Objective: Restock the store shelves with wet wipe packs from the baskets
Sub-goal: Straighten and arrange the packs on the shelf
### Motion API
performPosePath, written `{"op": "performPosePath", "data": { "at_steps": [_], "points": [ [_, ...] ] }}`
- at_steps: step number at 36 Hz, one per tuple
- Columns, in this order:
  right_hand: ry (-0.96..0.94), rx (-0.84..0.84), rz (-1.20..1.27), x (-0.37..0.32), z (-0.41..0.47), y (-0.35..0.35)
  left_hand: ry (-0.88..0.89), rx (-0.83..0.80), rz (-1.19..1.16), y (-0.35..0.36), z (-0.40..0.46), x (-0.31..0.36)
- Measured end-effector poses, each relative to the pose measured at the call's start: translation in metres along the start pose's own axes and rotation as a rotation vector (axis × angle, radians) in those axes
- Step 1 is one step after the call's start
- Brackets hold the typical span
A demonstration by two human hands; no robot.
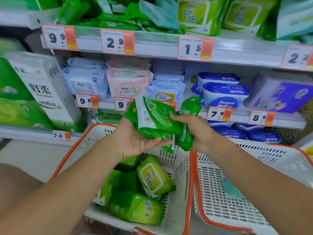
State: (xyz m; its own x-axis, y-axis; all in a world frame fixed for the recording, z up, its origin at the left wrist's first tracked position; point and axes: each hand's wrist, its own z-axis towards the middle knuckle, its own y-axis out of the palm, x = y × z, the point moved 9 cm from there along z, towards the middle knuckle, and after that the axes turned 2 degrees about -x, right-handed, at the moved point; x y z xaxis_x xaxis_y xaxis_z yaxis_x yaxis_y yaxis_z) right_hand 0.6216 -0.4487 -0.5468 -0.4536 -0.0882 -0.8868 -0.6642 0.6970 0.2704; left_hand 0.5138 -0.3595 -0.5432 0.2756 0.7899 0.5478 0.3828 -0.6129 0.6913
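Both hands hold small green wet wipe packs above the left basket (184,168). My left hand (135,138) cups a green pack (155,117) from below, fingers curled under it. My right hand (198,129) grips another green pack (188,119) standing on edge, its thumb reaching across onto the left pack. Inside the left basket lie several larger green packs (152,177). The right basket (225,192) holds a pale teal pack (230,187), mostly hidden by my right forearm. The top shelf (152,46) carries heaps of green packs (118,22).
The middle shelf (240,116) holds white, pink and blue wipe packs behind orange price tags. Large tissue boxes (39,92) stand at the left. Blue packs (245,134) lie on the low shelf behind the right basket. Both baskets have orange rims.
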Motion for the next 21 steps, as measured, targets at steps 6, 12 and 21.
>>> {"op": "performPosePath", "data": {
  "at_steps": [6, 12, 21],
  "points": [
    [-0.007, 0.137, 0.093, 0.008, 0.007, -0.011, 0.181, 0.166, 0.411, -0.016, -0.004, 0.027],
    [-0.262, 0.143, 0.068, -0.035, 0.002, -0.018, 0.319, 0.321, 0.662, -0.038, -0.002, 0.04],
    [-0.172, -0.079, 0.175, -0.037, 0.003, -0.014, 0.257, 0.196, 0.583, -0.037, 0.006, 0.019]
  ]
}}
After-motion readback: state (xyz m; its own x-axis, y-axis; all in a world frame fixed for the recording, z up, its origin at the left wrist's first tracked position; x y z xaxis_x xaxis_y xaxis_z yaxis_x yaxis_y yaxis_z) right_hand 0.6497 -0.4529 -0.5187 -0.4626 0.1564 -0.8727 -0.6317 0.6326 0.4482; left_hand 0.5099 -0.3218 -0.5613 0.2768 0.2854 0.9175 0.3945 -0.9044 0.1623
